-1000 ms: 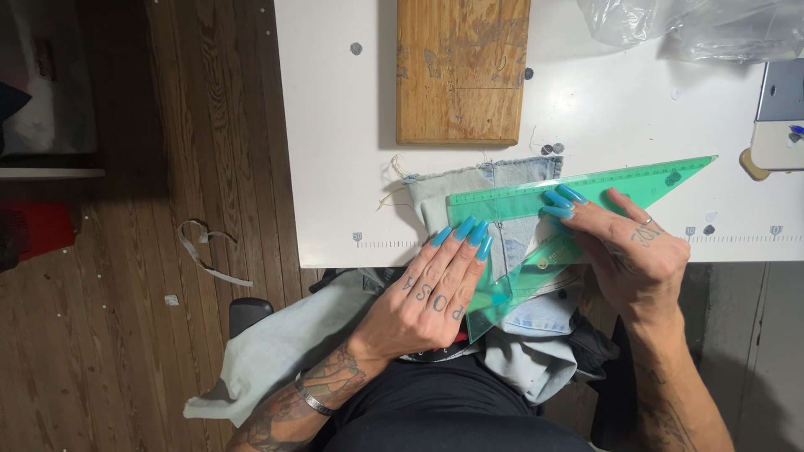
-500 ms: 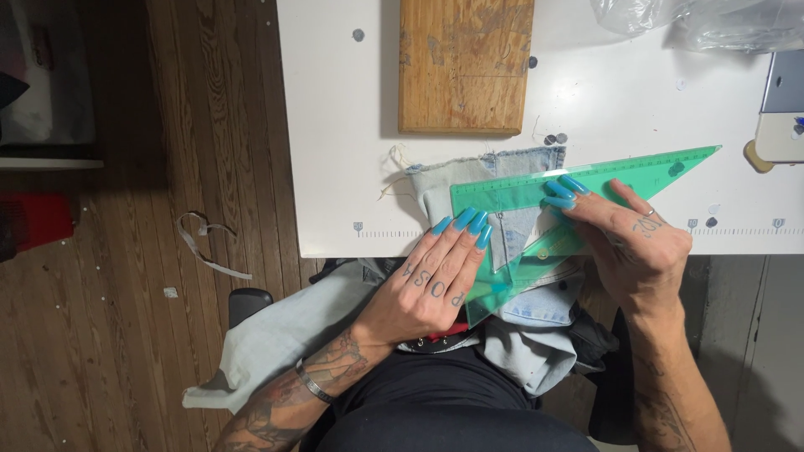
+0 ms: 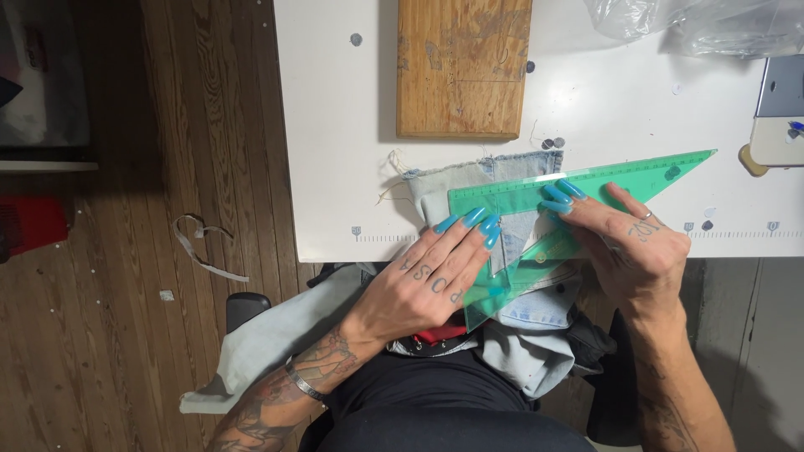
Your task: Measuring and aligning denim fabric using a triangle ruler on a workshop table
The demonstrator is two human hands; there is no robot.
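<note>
Denim (image 3: 469,180), pale blue with a frayed top edge, lies at the near edge of the white table (image 3: 335,125), and the rest of the cloth hangs off the edge into my lap. Over it lies a green see-through set square (image 3: 586,182), its long edge running out to the right to a sharp tip and its lower corner hanging past the table edge.

My left hand (image 3: 427,280) lies flat, palm down, on the cloth and the near part of the set square. The fingers (image 3: 469,230) are stretched out close together and grip nothing; they only press down. My right hand (image 3: 632,247) comes in from the right and rests on the set square too, its fingertips (image 3: 563,197) spread a little and pinning the plastic to the denim. It is not closed round anything either.

Just beyond the denim sits a worn wooden block (image 3: 463,67), its near edge close to the frayed hem but not touching it as far as I can tell. At the far right corner lies a crumpled clear plastic bag (image 3: 695,21); I cannot tell whether anything is in it. A strip of pale cloth (image 3: 205,251) lies curled on the wooden floor (image 3: 209,109) to my left.
</note>
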